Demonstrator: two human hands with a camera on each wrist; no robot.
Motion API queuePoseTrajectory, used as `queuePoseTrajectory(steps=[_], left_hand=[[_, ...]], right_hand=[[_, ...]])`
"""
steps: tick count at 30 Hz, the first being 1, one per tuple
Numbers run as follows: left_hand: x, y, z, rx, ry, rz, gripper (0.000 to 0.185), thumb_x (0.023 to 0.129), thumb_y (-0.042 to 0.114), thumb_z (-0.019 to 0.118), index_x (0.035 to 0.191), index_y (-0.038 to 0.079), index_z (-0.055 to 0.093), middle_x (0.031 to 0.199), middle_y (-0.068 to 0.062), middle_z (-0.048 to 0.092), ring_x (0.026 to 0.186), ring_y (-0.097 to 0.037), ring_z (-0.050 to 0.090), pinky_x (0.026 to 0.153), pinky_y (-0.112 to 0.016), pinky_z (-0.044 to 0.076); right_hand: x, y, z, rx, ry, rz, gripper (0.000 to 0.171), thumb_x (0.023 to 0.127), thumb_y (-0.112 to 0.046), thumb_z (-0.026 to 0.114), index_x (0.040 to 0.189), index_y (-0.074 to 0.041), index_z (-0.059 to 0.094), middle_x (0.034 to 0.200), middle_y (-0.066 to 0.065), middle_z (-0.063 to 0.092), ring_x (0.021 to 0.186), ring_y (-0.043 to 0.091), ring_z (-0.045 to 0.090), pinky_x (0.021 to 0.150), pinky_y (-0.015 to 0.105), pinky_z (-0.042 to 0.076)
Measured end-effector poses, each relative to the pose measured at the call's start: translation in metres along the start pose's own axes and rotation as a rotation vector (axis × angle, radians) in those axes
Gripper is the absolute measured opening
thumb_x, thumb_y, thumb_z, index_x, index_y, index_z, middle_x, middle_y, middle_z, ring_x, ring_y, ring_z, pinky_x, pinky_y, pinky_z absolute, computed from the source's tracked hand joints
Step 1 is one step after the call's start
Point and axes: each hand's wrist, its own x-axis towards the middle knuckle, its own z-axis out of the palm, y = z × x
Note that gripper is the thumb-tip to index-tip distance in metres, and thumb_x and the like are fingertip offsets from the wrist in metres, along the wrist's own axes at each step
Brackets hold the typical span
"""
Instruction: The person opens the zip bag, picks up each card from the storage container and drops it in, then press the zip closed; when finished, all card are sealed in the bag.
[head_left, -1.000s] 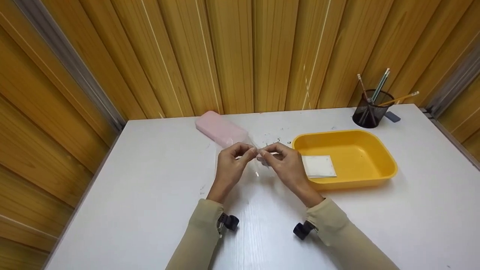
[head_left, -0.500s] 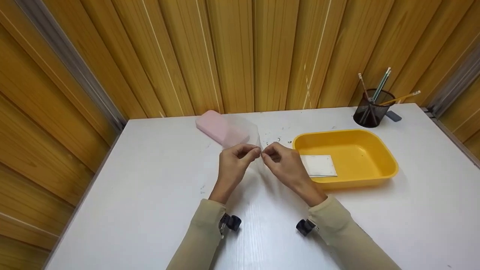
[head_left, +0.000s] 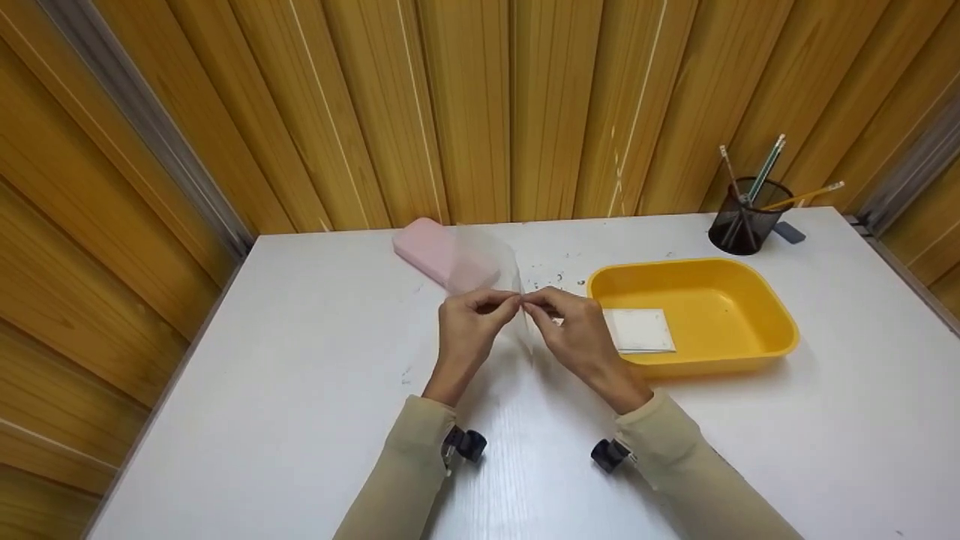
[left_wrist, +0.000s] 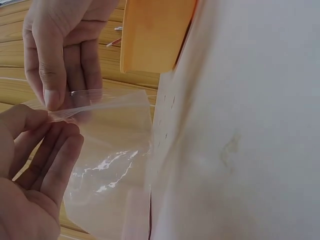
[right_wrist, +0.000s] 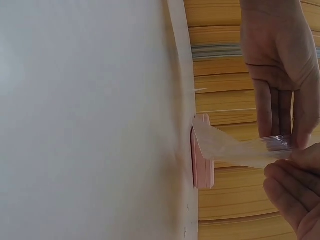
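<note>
Between my two hands is a clear plastic bag [head_left: 504,255], its top edge pinched near one spot. My left hand [head_left: 466,330] holds that edge with thumb and fingertips. Close against it, the thumb and forefinger of my right hand [head_left: 576,334] pinch the same edge. In the left wrist view the bag [left_wrist: 112,150] hangs away from the fingers, with creased, shiny film below a line along its top. Its far end overlaps a pink case [head_left: 421,241] lying behind on the table, also seen in the right wrist view beyond the bag [right_wrist: 235,150].
Right of my hands stands a yellow tray [head_left: 720,365] with a white square pad [head_left: 639,330] in its left part. Behind it are a black mesh cup [head_left: 739,232] of pencils and a dark eraser [head_left: 789,232]. A wood-patterned wall [head_left: 540,112] closes off the white table's back edge.
The bag has swung up and spread out toward the back, over the pink case. My fingertips shifted slightly along its edge and now meet; both hands stay in nearly the same place.
</note>
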Motion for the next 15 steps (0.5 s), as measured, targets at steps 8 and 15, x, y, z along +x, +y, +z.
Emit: queuePoseTrajectory(steps=[8, 15], left_hand=[[-0.0005, -0.0028, -0.0002, -0.017, -0.01, -0.005, 0.004, 0.092, 0.004, 0.082, 0.093, 0.002, 0.085, 0.086, -0.002, 0.08, 0.075, -0.014, 0.074, 0.069, -0.026, 0.06], [-0.0002, -0.0042, -0.0024, -0.108, -0.036, -0.025, 0.005, 0.093, 0.003, 0.08, 0.095, 0.001, 0.084, 0.089, -0.005, 0.08, 0.078, -0.017, 0.075, 0.074, -0.029, 0.063]], right_hand=[[-0.0018, 0.0016, 0.0009, 0.03, 0.003, 0.005, 0.006, 0.095, 0.004, 0.076, 0.1, 0.002, 0.078, 0.095, 0.01, 0.08, 0.086, 0.026, 0.079, 0.076, 0.036, 0.065], [-0.0019, -0.0033, -0.0027, 0.061, -0.01, 0.135, 0.005, 0.097, -0.004, 0.077, 0.102, -0.003, 0.079, 0.096, 0.004, 0.08, 0.084, 0.019, 0.077, 0.074, 0.031, 0.063]])
